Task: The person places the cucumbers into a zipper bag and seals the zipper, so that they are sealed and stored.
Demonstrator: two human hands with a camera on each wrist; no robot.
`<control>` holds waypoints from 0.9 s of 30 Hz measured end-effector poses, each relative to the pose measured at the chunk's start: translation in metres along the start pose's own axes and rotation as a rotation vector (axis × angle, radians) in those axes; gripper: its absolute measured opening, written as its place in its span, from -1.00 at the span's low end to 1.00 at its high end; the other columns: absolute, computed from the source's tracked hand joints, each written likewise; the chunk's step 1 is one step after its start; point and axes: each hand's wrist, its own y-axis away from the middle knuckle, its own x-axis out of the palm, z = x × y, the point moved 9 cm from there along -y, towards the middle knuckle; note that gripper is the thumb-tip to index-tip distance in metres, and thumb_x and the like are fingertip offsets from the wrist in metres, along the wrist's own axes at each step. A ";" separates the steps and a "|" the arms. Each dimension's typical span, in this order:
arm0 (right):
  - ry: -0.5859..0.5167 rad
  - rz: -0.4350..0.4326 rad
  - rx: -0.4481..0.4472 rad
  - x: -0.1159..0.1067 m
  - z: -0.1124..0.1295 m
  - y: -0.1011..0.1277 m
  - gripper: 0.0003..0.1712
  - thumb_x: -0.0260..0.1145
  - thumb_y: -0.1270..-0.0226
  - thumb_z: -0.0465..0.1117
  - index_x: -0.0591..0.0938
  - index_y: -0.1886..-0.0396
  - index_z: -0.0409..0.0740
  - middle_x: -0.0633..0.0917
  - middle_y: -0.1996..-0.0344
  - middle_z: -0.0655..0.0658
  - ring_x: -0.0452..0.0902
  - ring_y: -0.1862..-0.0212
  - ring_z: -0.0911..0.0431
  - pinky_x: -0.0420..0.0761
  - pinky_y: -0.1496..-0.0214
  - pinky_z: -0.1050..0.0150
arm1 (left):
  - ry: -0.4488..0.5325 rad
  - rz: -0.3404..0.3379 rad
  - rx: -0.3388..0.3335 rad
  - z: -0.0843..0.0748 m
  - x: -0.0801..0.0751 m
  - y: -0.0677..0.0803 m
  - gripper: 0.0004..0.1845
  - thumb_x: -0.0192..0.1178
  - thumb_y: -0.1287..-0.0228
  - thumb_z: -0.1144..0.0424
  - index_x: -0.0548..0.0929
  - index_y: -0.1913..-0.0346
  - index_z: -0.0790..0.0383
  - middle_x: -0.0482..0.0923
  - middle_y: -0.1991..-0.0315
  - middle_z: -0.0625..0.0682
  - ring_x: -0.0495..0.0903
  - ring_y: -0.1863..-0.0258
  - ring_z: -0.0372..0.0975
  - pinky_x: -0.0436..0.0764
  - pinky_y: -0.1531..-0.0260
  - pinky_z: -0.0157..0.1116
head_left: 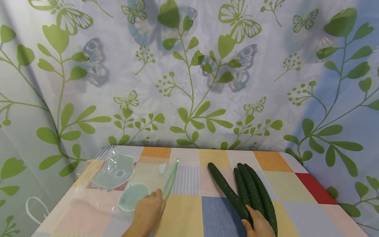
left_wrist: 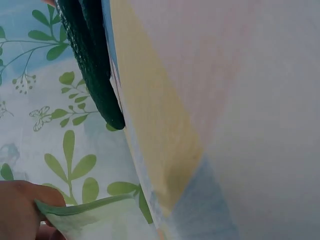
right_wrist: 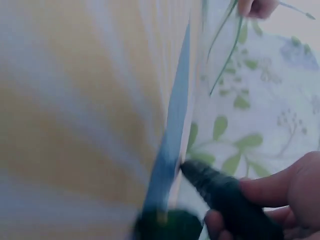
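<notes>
Head view: two hands at a checked tabletop, one on a bag, one on a cucumber

Behind everything hangs a pale curtain (head_left: 189, 65) printed with green leaves and butterflies, filling the upper part of the head view. Below it lies the tabletop (head_left: 192, 214), covered in a cloth of coloured squares: yellow, blue, orange, red and striped grey.

On the left half of the tabletop lies a clear plastic bag (head_left: 118, 184) with pale green cartoon prints and a green strip along its opening edge. The left hand (head_left: 148, 212) rests at the near end of that green strip; the left wrist view shows fingers (left_wrist: 25, 205) pinching the bag's green edge, the thumb curled onto it.

Right of centre, four dark green cucumbers (head_left: 251, 194) lie side by side, well apart from the bag, running from near the person toward the curtain. The right hand (head_left: 259, 225) grips the near end of the leftmost cucumber (head_left: 228, 192). The right wrist view is blurred, but the fingers (right_wrist: 280, 187) appear to be curled round that cucumber's end, which seems to sit just at the tabletop.
</notes>
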 end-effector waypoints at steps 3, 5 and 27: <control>-0.079 -0.074 -0.006 -0.015 -0.005 -0.003 -0.39 0.21 -0.21 -0.18 0.35 -0.17 -0.45 0.49 0.03 -0.51 0.56 0.21 -0.20 0.53 0.18 -0.04 | 0.008 -0.026 -0.005 0.005 -0.002 0.001 -0.78 -0.02 0.28 0.38 0.15 0.75 0.12 0.04 0.84 -0.14 -0.04 0.85 -0.39 0.08 0.97 -0.48; -0.129 -0.124 -0.013 -0.025 -0.008 -0.003 -0.41 0.18 -0.23 -0.19 0.33 -0.20 -0.42 0.45 -0.04 -0.52 0.53 0.12 -0.26 0.51 0.12 -0.06 | 0.023 -0.038 -0.005 0.006 -0.003 0.001 -0.80 -0.07 0.21 0.38 0.16 0.76 0.12 0.05 0.84 -0.14 -0.02 0.86 -0.40 0.10 0.97 -0.48; -0.488 -0.146 0.017 -0.026 0.005 -0.007 -0.51 0.17 -0.25 -0.19 0.44 -0.17 -0.23 0.68 0.30 -0.14 0.54 0.37 0.29 0.51 0.33 0.40 | 0.040 -0.073 0.021 0.007 0.000 0.001 -0.75 0.07 0.38 0.37 0.18 0.74 0.10 0.09 0.84 -0.15 0.00 0.87 -0.42 0.11 0.97 -0.49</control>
